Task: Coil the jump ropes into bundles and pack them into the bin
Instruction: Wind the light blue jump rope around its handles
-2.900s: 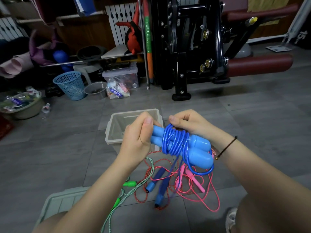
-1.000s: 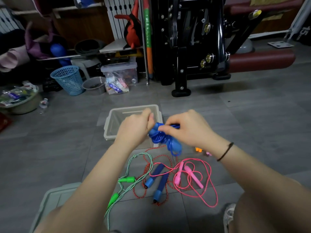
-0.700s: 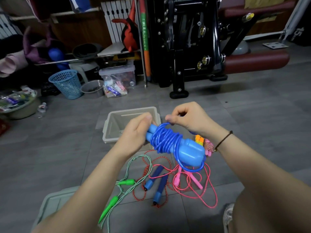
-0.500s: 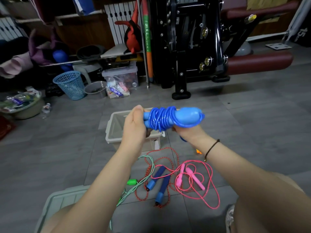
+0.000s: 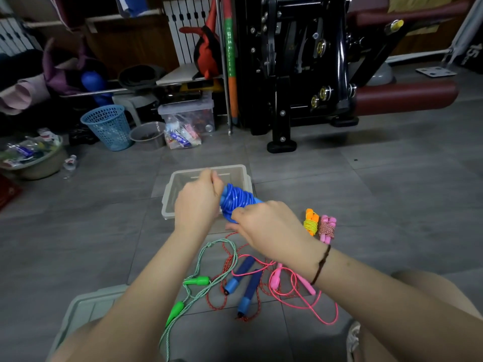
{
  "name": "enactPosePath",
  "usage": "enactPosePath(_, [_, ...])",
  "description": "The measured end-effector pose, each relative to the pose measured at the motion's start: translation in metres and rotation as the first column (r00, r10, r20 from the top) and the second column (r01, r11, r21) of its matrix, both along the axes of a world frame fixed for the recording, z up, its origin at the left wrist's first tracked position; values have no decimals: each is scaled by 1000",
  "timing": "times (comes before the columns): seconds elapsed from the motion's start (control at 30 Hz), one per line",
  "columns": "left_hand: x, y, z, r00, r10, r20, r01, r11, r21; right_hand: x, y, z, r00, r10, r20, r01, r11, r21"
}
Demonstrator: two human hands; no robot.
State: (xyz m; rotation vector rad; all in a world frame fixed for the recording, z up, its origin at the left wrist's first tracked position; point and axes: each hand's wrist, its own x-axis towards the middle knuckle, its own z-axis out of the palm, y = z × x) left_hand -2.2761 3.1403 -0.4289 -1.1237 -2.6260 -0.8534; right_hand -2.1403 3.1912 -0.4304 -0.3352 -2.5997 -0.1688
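You've brought the blue bundle (image 5: 236, 201) down from mid-air to just over the near rim of the bin (image 5: 168, 197). L hand (image 5: 196, 202) fingers curl round its far end, R hand (image 5: 266, 226) now grips on top, handles hidden. Wrap looks done, so pack next; 3 ropes (image 5: 251, 283) left loose on floor

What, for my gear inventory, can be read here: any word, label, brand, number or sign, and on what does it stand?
Nothing reads for certain.
White marks on the black thing at the right edge: cut off, perhaps "15", unsure.
Label on the bottle: too small.
Print on the packets by the clear box: blurred.
On the blue jump rope and the bin: no print shows.
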Motion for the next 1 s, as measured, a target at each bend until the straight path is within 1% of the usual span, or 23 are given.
enactPosePath(0.07, [3,-3,-6,991,-127,-33,122,985,-119,4,8,3,996,76,-45,-77,997,-23])
enactPosePath(0.13, [7,-7,-11,944,-331,-15,325,933,-156,8,22,9,993,75,-91,-82,993,-84])
enactPosePath(0.2, [13,-12,-10,864,-503,35,504,858,-100,15,36,16,994,70,-88,-89,968,-233])
enactPosePath(0.27, [15,-13,-7,806,-589,55,589,808,22,20,45,19,990,58,-125,-107,895,-432])
enactPosePath(0.3, [15,-13,-4,788,-613,52,610,790,70,20,47,20,987,43,-157,-124,824,-553])
enactPosePath(0.37, [16,-18,-1,765,-643,44,635,763,125,18,46,19,976,37,-216,-192,619,-762])
enactPosePath(0.47, [20,-24,-2,764,-635,112,599,764,242,16,40,15,959,40,-281,-277,355,-893])
enactPosePath(0.5, [24,-24,-3,782,-606,146,553,783,284,16,38,14,952,10,-305,-294,294,-909])
enactPosePath(0.53, [28,-23,-4,806,-564,177,494,808,322,15,35,13,945,-31,-325,-305,266,-914])
enactPosePath(0.6, [40,-19,-5,855,-448,261,340,865,370,13,29,11,926,-130,-356,-314,264,-912])
enactPosePath(0.67, [51,-16,-3,854,-367,368,209,891,403,10,23,10,894,-239,-378,-327,228,-917])
enactPosePath(0.7, [54,-16,1,835,-369,408,192,890,413,9,21,9,879,-287,-380,-329,211,-920])
enactPosePath(0.77, [54,-17,9,768,-425,478,224,879,422,8,21,8,853,-354,-383,-319,228,-920])
enactPosePath(0.83, [52,-16,15,639,-490,593,242,859,450,7,22,8,823,-400,-403,-330,242,-913])
enactPosePath(0.87, [51,-16,16,593,-504,628,222,852,474,7,21,8,805,-421,-417,-346,237,-908])
enactPosePath(0.9, [50,-16,14,583,-500,641,196,852,486,6,19,7,789,-441,-428,-360,233,-903])
enactPosePath(0.97, [50,-16,14,610,-511,606,158,828,539,3,14,5,764,-470,-442,-363,253,-897])
enactPosePath(1.0, [49,-16,13,610,-534,586,160,807,568,1,12,5,752,-487,-444,-363,257,-896])
